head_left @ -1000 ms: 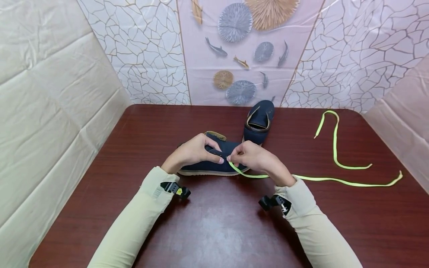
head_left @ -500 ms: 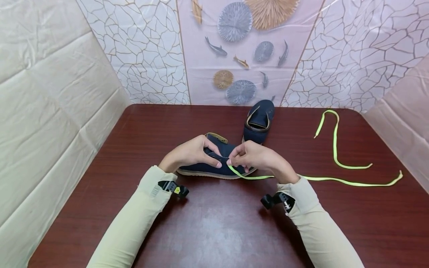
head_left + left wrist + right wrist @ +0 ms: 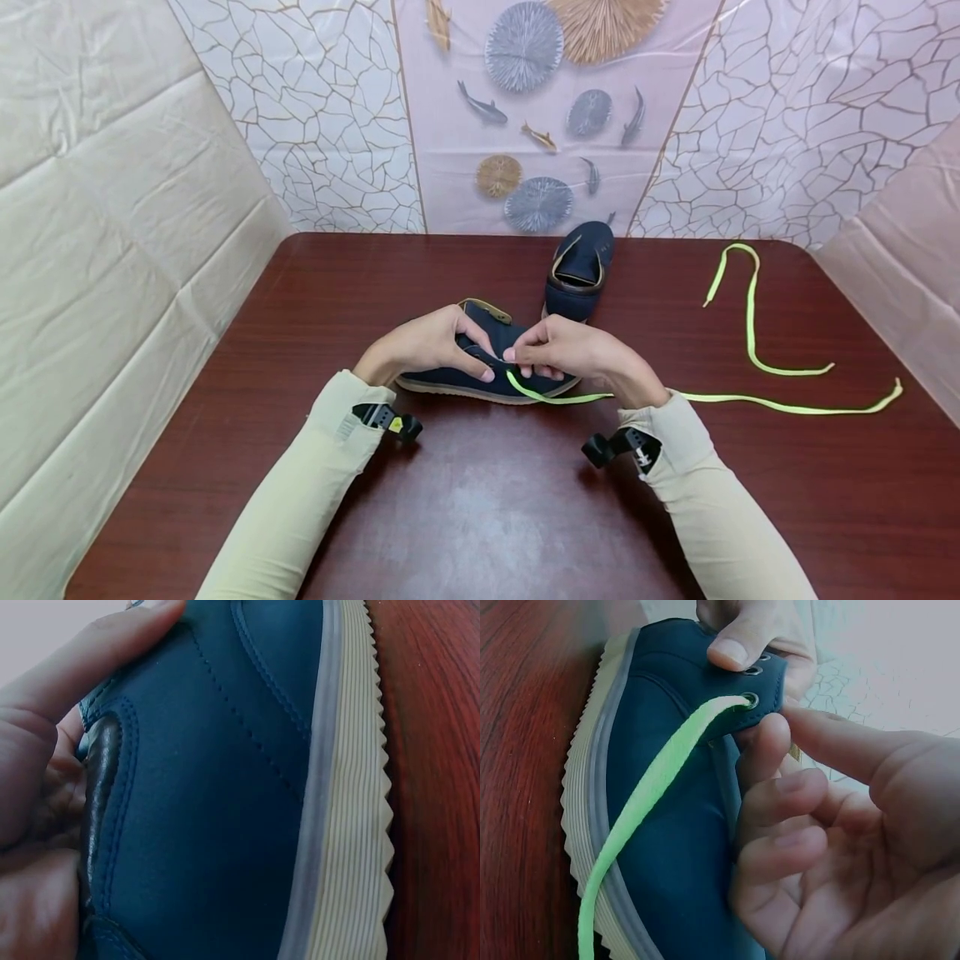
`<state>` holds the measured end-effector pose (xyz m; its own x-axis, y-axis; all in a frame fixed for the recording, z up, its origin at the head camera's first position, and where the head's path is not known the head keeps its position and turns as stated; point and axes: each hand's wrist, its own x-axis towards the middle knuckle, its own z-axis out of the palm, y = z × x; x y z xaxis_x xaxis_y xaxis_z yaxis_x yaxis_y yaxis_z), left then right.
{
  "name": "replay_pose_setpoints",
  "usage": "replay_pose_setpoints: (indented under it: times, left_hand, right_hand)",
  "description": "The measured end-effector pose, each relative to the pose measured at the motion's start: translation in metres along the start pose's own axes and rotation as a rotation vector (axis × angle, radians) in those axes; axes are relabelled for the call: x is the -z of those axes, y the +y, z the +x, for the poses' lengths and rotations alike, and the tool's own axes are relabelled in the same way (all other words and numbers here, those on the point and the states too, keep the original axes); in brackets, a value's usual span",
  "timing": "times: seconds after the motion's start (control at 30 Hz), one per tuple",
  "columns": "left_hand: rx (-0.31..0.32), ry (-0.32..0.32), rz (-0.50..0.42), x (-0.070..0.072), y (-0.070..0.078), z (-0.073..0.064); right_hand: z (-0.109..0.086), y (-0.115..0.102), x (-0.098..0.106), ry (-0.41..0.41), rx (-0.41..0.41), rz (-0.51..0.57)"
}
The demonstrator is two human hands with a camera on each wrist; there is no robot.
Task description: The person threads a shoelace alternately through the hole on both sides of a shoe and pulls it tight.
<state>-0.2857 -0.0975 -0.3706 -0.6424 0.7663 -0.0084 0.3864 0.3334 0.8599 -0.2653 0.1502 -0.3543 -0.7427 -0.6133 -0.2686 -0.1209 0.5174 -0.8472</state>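
Note:
A navy shoe [image 3: 450, 379] with a pale ridged sole lies on the table, toe to the right. My left hand [image 3: 423, 340] grips its eyelet flap, thumb [image 3: 731, 652] on the outside near the upper eyelets. In the right wrist view, a neon green shoelace [image 3: 649, 784] enters the lowest eyelet [image 3: 751, 700] from outside. My right hand [image 3: 573, 346] is at that flap's edge, thumb and forefinger pinching just behind the eyelet, where the lace's tip passes out of sight. Its other fingers curl over the shoe's tongue area. The left wrist view shows the shoe's side [image 3: 202, 825] and heel collar.
A second navy shoe [image 3: 579, 275], without a lace, stands behind the toe of the first. Another green shoelace [image 3: 750, 325] lies bent at the far right of the brown table [image 3: 337, 275]. The first lace's free length trails right, beneath my right wrist.
My right fingertips have shifted from the lace outside the eyelet to the flap's inner edge. The shoe has tilted and moved slightly towards me; my left hand keeps its grip.

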Motion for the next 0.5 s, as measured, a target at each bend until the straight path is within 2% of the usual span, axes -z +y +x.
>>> replay_pose_setpoints:
  times: [0.5]
  left_hand:
    - [-0.012,-0.063,0.018,0.0024,-0.0006,-0.0015]
  right_hand:
    - [0.0039,0.0028,-0.0029,-0.048,0.010,0.076]
